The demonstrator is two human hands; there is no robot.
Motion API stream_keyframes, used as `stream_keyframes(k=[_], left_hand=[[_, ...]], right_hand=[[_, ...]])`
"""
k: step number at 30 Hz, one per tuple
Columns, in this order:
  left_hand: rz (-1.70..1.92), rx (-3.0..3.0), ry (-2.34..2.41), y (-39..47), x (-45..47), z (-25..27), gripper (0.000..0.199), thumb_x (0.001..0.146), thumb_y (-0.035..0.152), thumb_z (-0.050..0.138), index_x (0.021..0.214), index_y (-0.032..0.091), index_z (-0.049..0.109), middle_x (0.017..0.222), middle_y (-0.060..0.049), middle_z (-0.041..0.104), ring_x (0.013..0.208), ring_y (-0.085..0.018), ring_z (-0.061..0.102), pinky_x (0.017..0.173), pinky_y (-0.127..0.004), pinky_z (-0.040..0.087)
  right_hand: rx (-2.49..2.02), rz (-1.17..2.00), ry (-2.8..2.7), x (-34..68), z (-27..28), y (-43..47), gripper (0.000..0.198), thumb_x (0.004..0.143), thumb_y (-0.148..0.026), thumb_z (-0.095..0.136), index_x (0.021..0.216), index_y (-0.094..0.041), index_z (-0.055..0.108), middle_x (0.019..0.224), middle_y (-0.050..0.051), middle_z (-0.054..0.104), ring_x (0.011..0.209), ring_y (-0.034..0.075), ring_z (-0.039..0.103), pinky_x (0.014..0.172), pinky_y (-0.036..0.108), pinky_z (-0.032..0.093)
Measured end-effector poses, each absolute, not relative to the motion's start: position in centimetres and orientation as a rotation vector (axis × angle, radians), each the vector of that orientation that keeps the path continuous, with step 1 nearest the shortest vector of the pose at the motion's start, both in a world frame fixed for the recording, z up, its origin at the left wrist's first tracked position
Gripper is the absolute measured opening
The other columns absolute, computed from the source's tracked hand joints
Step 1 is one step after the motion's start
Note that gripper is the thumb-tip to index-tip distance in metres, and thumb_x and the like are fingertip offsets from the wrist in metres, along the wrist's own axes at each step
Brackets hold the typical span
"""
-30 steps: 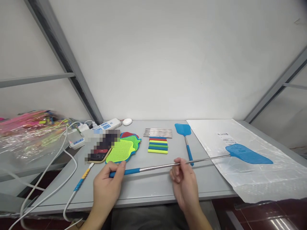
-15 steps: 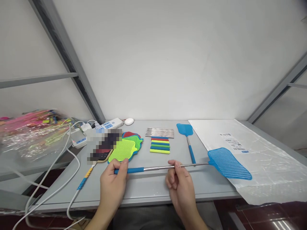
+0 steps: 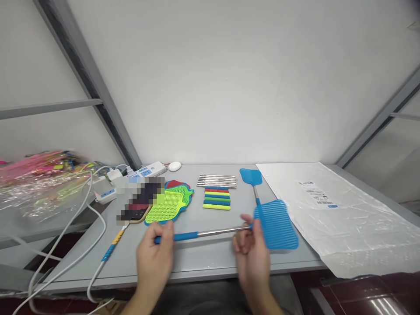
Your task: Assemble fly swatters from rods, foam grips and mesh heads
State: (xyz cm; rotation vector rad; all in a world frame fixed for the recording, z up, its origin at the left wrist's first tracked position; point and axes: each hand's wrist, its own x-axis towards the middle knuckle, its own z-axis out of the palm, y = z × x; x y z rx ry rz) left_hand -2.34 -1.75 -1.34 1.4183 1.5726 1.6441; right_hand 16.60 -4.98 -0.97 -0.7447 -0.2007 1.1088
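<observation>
Swatter (image 3: 226, 230), held nearer the wearer than the tubes (image 3: 217, 199), has the left hand (image 3: 156, 251) clasped on its handle (image 3: 185, 236) and the right hand (image 3: 251, 252) pinching near its head (image 3: 275, 224); pushing in line should spare its shaft.

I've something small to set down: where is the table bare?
Bare table shows between the left hand and right hand, on the near side of the held swatter, and between the coloured tubes and lying swatter. It's crowded at left with a phone, power strips and swatter heads; a white package covers much of the right.
</observation>
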Motion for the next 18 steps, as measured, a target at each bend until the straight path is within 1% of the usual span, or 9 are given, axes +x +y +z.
stream_keyframes(k=[3, 6, 8, 9, 11, 13, 14, 16, 18], left_hand=[[1.486, 1.417, 1.484, -2.1, -1.7, -1.7, 0.038, 0.087, 0.044, 0.057, 0.064, 0.023, 0.037, 0.05, 0.007, 0.041, 0.044, -0.01, 0.037, 0.042, -0.021, 0.033], [1.317, 1.379, 1.414, -1.9, -2.1, -1.9, 0.037, 0.085, 0.044, 0.062, 0.065, 0.022, 0.04, 0.048, 0.008, 0.037, 0.043, -0.009, 0.032, 0.041, -0.021, 0.027], [1.316, 1.254, 1.359, -1.6, -2.4, -1.9, 0.037, 0.084, 0.043, 0.064, 0.066, 0.021, 0.041, 0.05, 0.008, 0.035, 0.043, -0.007, 0.03, 0.042, -0.02, 0.026], [1.358, 1.164, 1.327, -1.4, -2.5, -1.8, 0.037, 0.084, 0.042, 0.065, 0.066, 0.02, 0.041, 0.051, 0.009, 0.034, 0.044, -0.007, 0.03, 0.042, -0.019, 0.026], [1.486, 0.975, 1.255, -1.1, -2.5, -1.4, 0.036, 0.083, 0.038, 0.068, 0.068, 0.02, 0.039, 0.055, 0.01, 0.031, 0.042, -0.005, 0.028, 0.041, -0.018, 0.027], [1.584, 0.841, 1.188, -0.9, -2.4, -0.8, 0.036, 0.08, 0.033, 0.07, 0.069, 0.021, 0.038, 0.059, 0.01, 0.033, 0.041, -0.003, 0.025, 0.04, -0.018, 0.028], [1.614, 0.796, 1.164, -0.9, -2.2, -0.5, 0.034, 0.079, 0.031, 0.07, 0.071, 0.021, 0.039, 0.062, 0.01, 0.036, 0.04, -0.002, 0.025, 0.039, -0.017, 0.028], [1.65, 0.734, 1.149, -0.9, -1.8, 0.1, 0.031, 0.079, 0.032, 0.069, 0.074, 0.021, 0.041, 0.068, 0.009, 0.043, 0.039, -0.001, 0.024, 0.037, -0.017, 0.029], [1.669, 0.7, 1.162, -1.0, -1.3, 0.4, 0.029, 0.081, 0.034, 0.067, 0.075, 0.021, 0.042, 0.071, 0.009, 0.046, 0.038, -0.001, 0.026, 0.036, -0.017, 0.029]], right_hand=[[-0.712, 1.178, -0.209, 14.7, -1.2, -5.1, 0.042, 0.09, -0.058, 0.052, 0.101, -0.02, 0.066, 0.045, -0.007, 0.037, 0.043, 0.008, 0.027, 0.044, 0.023, 0.025], [-0.69, 1.214, -0.227, 14.7, -1.1, -4.9, 0.04, 0.091, -0.055, 0.053, 0.103, -0.02, 0.067, 0.047, -0.007, 0.038, 0.044, 0.008, 0.026, 0.044, 0.023, 0.026], [-0.686, 1.224, -0.242, 15.2, -1.1, -4.9, 0.038, 0.091, -0.053, 0.055, 0.103, -0.019, 0.067, 0.048, -0.008, 0.038, 0.045, 0.008, 0.024, 0.044, 0.023, 0.026], [-0.683, 1.211, -0.232, 15.5, -1.0, -4.8, 0.036, 0.091, -0.052, 0.056, 0.1, -0.019, 0.067, 0.049, -0.008, 0.037, 0.045, 0.007, 0.023, 0.044, 0.023, 0.026], [-0.681, 1.142, -0.176, 16.1, -0.9, -4.7, 0.03, 0.089, -0.049, 0.061, 0.084, -0.02, 0.064, 0.05, -0.008, 0.034, 0.045, 0.007, 0.023, 0.044, 0.023, 0.026], [-0.699, 1.082, -0.128, 16.6, -0.9, -4.6, 0.03, 0.085, -0.044, 0.067, 0.07, -0.021, 0.055, 0.052, -0.009, 0.033, 0.046, 0.007, 0.023, 0.043, 0.024, 0.028], [-0.721, 1.066, -0.128, 16.8, -0.8, -4.6, 0.031, 0.083, -0.041, 0.071, 0.068, -0.021, 0.052, 0.054, -0.009, 0.034, 0.046, 0.007, 0.024, 0.043, 0.024, 0.029], [-0.775, 1.036, -0.163, 16.8, -0.8, -4.5, 0.026, 0.079, -0.038, 0.075, 0.074, -0.022, 0.054, 0.059, -0.008, 0.04, 0.048, 0.007, 0.029, 0.043, 0.024, 0.031], [-0.817, 1.0, -0.19, 16.3, -0.9, -4.6, 0.025, 0.078, -0.039, 0.076, 0.082, -0.023, 0.056, 0.066, -0.007, 0.045, 0.051, 0.008, 0.034, 0.043, 0.023, 0.032]])
